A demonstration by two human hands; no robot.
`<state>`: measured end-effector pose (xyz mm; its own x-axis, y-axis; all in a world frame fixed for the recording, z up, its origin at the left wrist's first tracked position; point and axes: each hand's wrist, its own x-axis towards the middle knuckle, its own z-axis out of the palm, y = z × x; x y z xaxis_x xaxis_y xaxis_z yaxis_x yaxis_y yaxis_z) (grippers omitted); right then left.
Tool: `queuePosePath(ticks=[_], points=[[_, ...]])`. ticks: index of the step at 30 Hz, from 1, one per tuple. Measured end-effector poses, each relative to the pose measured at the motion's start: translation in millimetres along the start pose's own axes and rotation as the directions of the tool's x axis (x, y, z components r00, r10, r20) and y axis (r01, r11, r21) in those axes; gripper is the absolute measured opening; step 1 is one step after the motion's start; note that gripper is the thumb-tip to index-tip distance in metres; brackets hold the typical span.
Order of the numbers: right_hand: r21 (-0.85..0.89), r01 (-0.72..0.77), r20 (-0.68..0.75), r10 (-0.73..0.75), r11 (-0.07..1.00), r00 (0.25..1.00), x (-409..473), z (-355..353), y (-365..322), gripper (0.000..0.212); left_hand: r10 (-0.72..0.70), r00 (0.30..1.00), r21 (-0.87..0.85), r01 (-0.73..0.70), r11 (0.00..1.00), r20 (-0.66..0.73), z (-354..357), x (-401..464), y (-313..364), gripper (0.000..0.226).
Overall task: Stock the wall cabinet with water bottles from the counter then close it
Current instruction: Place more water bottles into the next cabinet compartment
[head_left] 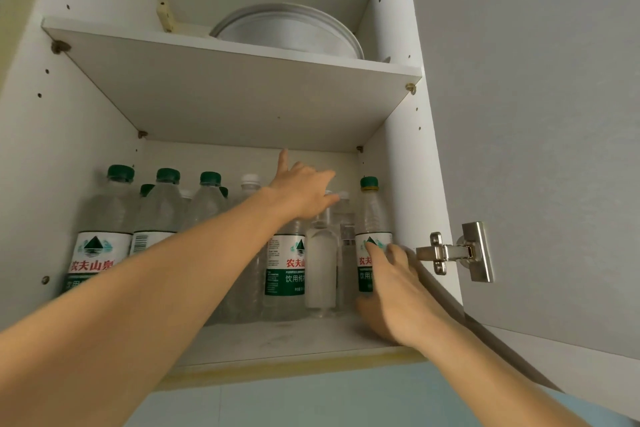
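Several water bottles already stand on the lower shelf (277, 336) of the wall cabinet (86, 114), from its left wall to its right wall, so the stocking looks well advanced. The left hand (301, 191) reaches deep over the middle of the row, fingers spread and relaxed, fingertips at the tops of the clear bottles near the back; it grips nothing that can be seen. The right hand (394, 291) is at the shelf's front right corner, fingers straight against the label of the green-capped bottle (369, 218) beside the right wall, thumb low near the base; it appears to steady or nudge the bottle rather than clasp it. What seems left is any bottles remaining on the counter, which is out of view, and closing the door (536, 149), which hangs wide open on its hinge (450, 251). The left forearm hides part of the row, so a count is unsure. On the upper shelf (242, 55) a stack of white plates (287, 31) is half hidden by the shelf's front edge.
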<state>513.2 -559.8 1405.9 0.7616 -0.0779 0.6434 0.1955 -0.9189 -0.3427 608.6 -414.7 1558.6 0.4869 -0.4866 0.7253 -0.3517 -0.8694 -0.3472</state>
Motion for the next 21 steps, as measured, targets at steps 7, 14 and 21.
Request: queuePosePath(ticks=[7,14,21], points=[[0.169,-0.063,-0.006,0.065,0.984,0.998,-0.1,-3.2,2.6,0.061,-0.001,0.992,0.069,-0.008,0.998,0.128,10.9,14.3,10.0,0.031],[0.165,-0.044,0.001,0.044,0.985,0.999,1.0,-3.6,5.0,0.065,0.082,0.996,-0.017,-0.081,0.997,0.034,22.6,22.2,-6.6,0.037],[0.172,-0.065,-0.033,0.072,0.983,0.997,2.9,-3.2,7.9,0.054,0.080,0.993,0.012,-0.082,0.997,0.091,19.6,25.0,-7.6,0.044]])
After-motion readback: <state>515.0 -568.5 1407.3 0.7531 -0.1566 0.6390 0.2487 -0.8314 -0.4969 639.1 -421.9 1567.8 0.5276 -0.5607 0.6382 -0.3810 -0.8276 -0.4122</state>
